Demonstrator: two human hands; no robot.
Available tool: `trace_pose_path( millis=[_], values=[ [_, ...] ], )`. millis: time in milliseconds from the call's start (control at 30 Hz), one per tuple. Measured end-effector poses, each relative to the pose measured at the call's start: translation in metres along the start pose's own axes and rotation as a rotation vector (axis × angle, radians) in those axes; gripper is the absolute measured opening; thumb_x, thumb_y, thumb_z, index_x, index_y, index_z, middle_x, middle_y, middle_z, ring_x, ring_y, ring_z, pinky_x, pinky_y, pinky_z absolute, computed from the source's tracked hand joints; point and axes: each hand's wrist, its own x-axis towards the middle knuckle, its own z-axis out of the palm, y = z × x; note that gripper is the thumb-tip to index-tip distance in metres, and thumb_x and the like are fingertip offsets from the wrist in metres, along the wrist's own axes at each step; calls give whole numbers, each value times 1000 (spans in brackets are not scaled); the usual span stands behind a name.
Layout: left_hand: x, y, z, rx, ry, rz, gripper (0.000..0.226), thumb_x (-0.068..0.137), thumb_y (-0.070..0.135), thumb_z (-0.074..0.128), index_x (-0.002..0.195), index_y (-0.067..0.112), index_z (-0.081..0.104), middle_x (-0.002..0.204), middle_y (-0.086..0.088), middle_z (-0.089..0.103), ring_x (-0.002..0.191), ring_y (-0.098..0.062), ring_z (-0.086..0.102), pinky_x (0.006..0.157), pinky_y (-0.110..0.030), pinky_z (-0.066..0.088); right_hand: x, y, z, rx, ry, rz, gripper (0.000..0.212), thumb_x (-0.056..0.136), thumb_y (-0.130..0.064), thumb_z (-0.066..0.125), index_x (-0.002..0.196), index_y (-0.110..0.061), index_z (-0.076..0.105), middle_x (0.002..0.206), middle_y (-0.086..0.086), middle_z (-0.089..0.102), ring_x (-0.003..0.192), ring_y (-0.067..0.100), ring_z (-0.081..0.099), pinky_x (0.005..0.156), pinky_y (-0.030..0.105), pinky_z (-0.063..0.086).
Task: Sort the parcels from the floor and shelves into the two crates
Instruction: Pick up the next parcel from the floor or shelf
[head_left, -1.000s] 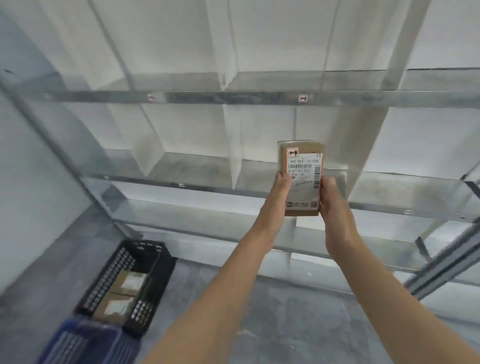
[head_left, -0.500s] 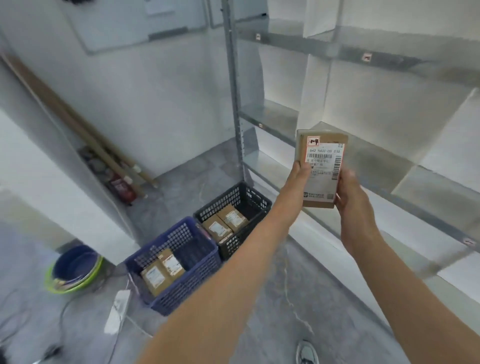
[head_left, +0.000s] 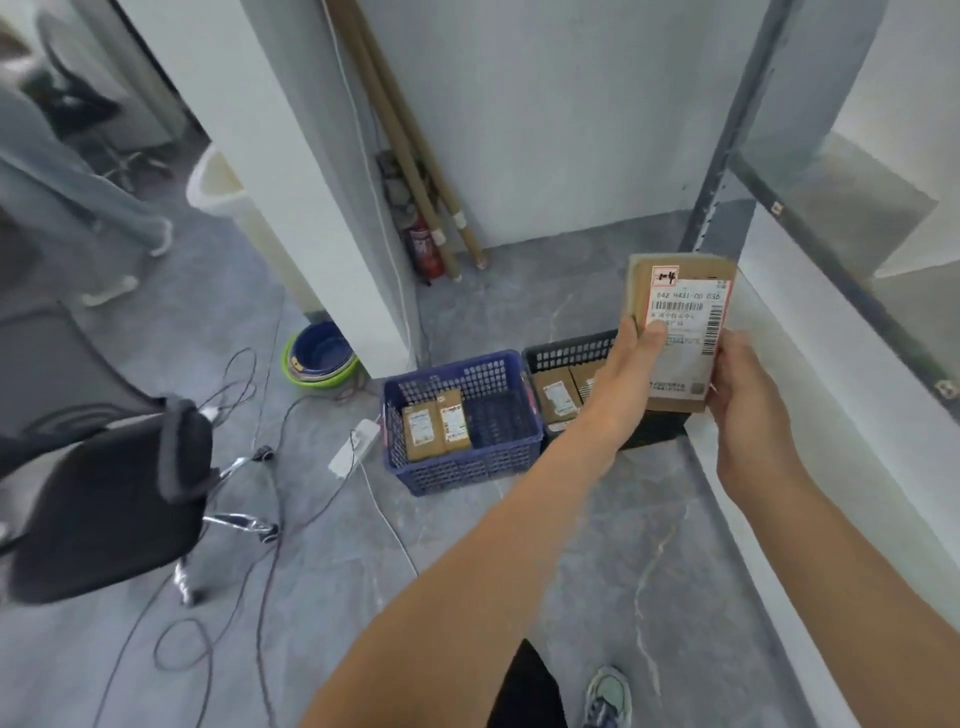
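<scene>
I hold a small brown cardboard parcel (head_left: 680, 296) with a white shipping label upright in front of me, above the crates. My left hand (head_left: 631, 358) grips its left edge with the thumb across the label. Along its right edge, my right hand (head_left: 740, 384) grips it too. On the floor below stands a blue crate (head_left: 498, 462) with two brown parcels (head_left: 435, 431) in its left half. Right beside it a black crate (head_left: 566, 353) holds more parcels (head_left: 558, 400), partly hidden behind my left arm.
A metal shelf rack (head_left: 810, 228) runs along the right. A black office chair (head_left: 104, 499), loose cables (head_left: 260, 519) and a white power strip (head_left: 356, 454) lie at left. Stacked basins (head_left: 319, 356), a red extinguisher (head_left: 426, 249) and poles stand by the pillar (head_left: 311, 208). Another person's legs (head_left: 78, 208) show far left.
My view has swung left from the shelves toward the floor and crates. Both hands still hold the parcel, which now hangs above the black crate.
</scene>
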Motion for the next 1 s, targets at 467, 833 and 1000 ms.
trace_pose_path(
  millis=[467,833,1000],
  values=[
    [138,17,-77,-101,28,-125,48,104,61,36,137,36,60,122,10,69,108,-10,66,106,-33,46,144,28,72,-41,-74,178,45,113,-50,31,135,-34,67,126,-9,75,114,6,71,95,26,56],
    [272,49,-98,-48,-88,-104,34,107,59,26,111,45,57,112,17,65,99,-1,62,95,-31,50,265,17,85,-92,-2,254,39,114,-50,24,115,-44,62,87,-35,74,85,-16,69,68,7,51],
    [324,35,-87,-96,-53,-158,44,105,60,37,144,40,35,136,5,61,132,-21,55,117,-50,38,321,43,75,-166,-45,324,47,113,-53,27,121,-38,70,107,-19,79,94,-3,74,80,24,54]
  ],
)
